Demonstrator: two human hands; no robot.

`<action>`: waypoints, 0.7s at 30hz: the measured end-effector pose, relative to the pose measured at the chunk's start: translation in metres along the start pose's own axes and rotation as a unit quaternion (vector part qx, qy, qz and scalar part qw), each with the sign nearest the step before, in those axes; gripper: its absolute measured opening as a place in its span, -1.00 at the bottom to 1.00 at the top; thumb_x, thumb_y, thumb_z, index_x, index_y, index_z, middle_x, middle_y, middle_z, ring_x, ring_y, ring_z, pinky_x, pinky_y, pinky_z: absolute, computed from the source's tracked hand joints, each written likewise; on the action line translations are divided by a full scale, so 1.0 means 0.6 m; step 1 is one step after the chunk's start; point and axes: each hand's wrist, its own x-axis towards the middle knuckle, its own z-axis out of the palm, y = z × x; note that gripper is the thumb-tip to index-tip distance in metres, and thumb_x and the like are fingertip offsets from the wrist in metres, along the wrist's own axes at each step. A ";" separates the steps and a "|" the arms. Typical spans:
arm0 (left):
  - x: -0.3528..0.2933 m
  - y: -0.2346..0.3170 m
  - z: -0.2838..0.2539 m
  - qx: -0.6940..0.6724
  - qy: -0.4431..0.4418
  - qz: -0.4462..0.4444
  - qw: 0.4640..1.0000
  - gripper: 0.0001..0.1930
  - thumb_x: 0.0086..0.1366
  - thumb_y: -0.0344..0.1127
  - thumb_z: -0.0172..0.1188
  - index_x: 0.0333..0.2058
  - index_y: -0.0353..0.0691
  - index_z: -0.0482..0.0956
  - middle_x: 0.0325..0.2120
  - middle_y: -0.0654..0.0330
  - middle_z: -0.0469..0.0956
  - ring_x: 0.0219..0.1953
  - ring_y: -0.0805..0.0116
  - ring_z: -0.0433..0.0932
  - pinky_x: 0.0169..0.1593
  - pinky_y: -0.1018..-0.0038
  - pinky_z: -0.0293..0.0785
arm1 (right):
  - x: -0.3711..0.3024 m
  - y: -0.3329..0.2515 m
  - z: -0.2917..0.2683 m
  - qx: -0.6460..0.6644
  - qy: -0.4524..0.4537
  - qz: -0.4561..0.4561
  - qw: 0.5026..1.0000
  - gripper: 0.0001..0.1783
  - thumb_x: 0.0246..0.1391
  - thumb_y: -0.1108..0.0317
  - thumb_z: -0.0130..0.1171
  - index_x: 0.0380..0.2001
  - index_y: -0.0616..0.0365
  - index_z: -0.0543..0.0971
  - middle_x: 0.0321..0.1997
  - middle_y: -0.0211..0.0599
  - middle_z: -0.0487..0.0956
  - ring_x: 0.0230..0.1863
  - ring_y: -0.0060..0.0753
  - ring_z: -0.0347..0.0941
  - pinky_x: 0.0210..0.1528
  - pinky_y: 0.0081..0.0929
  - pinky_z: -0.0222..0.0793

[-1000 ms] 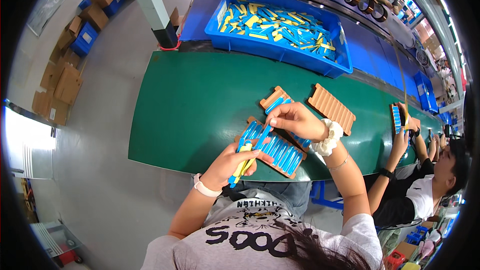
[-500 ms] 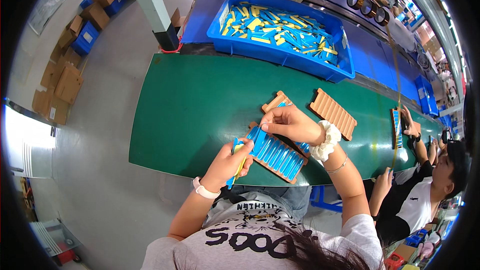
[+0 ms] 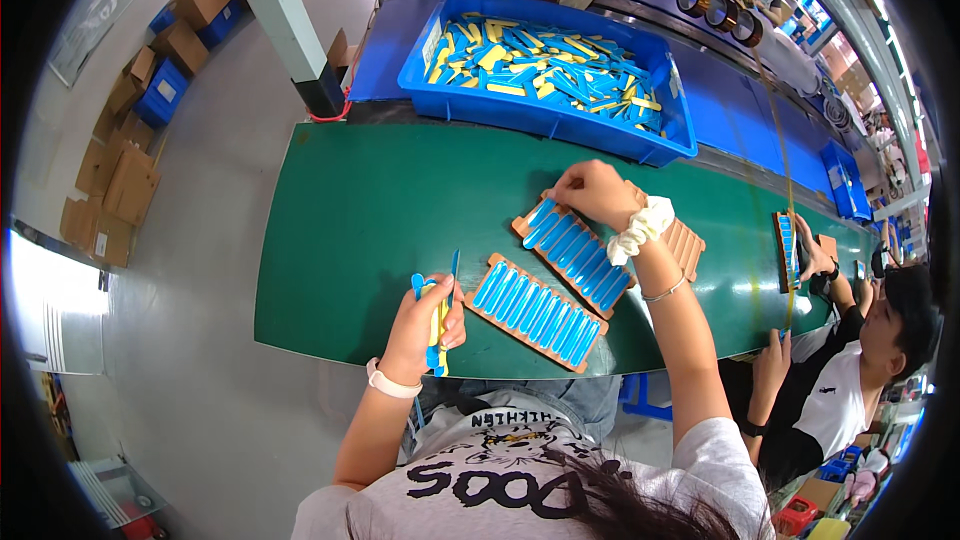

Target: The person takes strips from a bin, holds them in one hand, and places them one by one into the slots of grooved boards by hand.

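My left hand is closed around a small bunch of blue and yellow strips, left of the near slotted brown tray. Blue strips lie side by side in that tray's slots. My right hand is over the far left end of a second brown tray, which also holds a row of blue strips. Its fingertips are pinched together at the end slot; whether a strip is between them is hidden. A third brown tray lies partly behind my right wrist, with bare slots showing.
A large blue bin full of loose blue and yellow strips stands beyond the green table. To the right, a co-worker handles another tray of blue strips. A grey post rises beyond the table's far left corner.
My right hand has moved from the near tray's left end, beside my left hand, out to the second tray's far end. My left hand has shifted slightly left and down, still holding strips.
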 end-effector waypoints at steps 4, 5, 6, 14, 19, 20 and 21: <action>0.002 -0.004 0.014 0.048 -0.015 0.000 0.999 -0.77 0.36 -0.21 -0.06 -0.40 -0.22 0.39 -0.78 0.29 0.23 -0.83 0.52 0.17 -0.71 0.56 0.09 | -0.018 -0.007 0.017 -0.002 -0.014 0.028 1.000 -0.69 -0.08 0.23 0.34 -0.44 0.31 0.58 -0.53 -0.26 0.57 -0.48 -0.53 0.48 -0.42 -0.59 0.41; 0.003 -0.004 0.017 0.065 -0.017 0.005 0.998 -0.78 0.36 -0.21 -0.05 -0.40 -0.21 0.39 -0.79 0.29 0.23 -0.84 0.52 0.17 -0.71 0.57 0.08 | -0.022 -0.001 0.018 0.030 0.008 0.024 0.999 -0.68 -0.06 0.23 0.33 -0.41 0.32 0.57 -0.50 -0.27 0.57 -0.47 -0.53 0.48 -0.42 -0.59 0.41; 0.002 -0.005 0.016 0.066 -0.018 0.003 0.998 -0.78 0.36 -0.21 -0.05 -0.40 -0.21 0.39 -0.79 0.29 0.23 -0.84 0.52 0.17 -0.71 0.57 0.08 | -0.025 0.004 0.018 0.061 0.029 0.019 0.998 -0.68 -0.04 0.23 0.32 -0.39 0.32 0.57 -0.47 -0.28 0.58 -0.46 -0.52 0.49 -0.42 -0.58 0.42; 0.004 -0.006 0.006 0.051 -0.021 0.002 0.998 -0.78 0.36 -0.21 -0.05 -0.40 -0.22 0.38 -0.80 0.29 0.23 -0.84 0.52 0.17 -0.71 0.56 0.09 | -0.027 -0.007 0.013 0.019 -0.017 0.023 0.999 -0.55 -0.11 0.13 0.34 -0.32 0.36 0.60 -0.43 -0.12 0.62 -0.42 -0.34 0.56 -0.36 -0.49 0.46; 0.006 -0.008 0.007 0.043 -0.031 0.006 0.999 -0.78 0.36 -0.21 -0.06 -0.40 -0.22 0.38 -0.80 0.28 0.23 -0.84 0.52 0.16 -0.71 0.56 0.08 | -0.007 0.011 0.001 0.095 -0.070 0.063 0.991 -0.57 -0.12 0.15 0.36 -0.37 0.36 0.59 -0.48 -0.14 0.61 -0.48 -0.37 0.54 -0.46 -0.48 0.45; 0.006 -0.008 0.004 0.039 -0.033 0.008 0.999 -0.78 0.36 -0.21 -0.06 -0.40 -0.22 0.38 -0.80 0.28 0.23 -0.84 0.52 0.16 -0.71 0.56 0.08 | -0.007 0.011 0.002 0.095 -0.070 0.062 0.991 -0.57 -0.12 0.15 0.36 -0.37 0.36 0.59 -0.48 -0.14 0.61 -0.48 -0.37 0.54 -0.46 -0.48 0.45; 0.006 -0.009 0.002 0.038 -0.032 0.009 0.999 -0.78 0.36 -0.21 -0.06 -0.40 -0.22 0.38 -0.80 0.28 0.23 -0.84 0.52 0.16 -0.71 0.56 0.08 | -0.009 0.010 0.003 0.110 -0.074 0.075 0.988 -0.59 -0.12 0.17 0.37 -0.36 0.34 0.58 -0.46 -0.21 0.59 -0.48 -0.46 0.50 -0.43 -0.54 0.43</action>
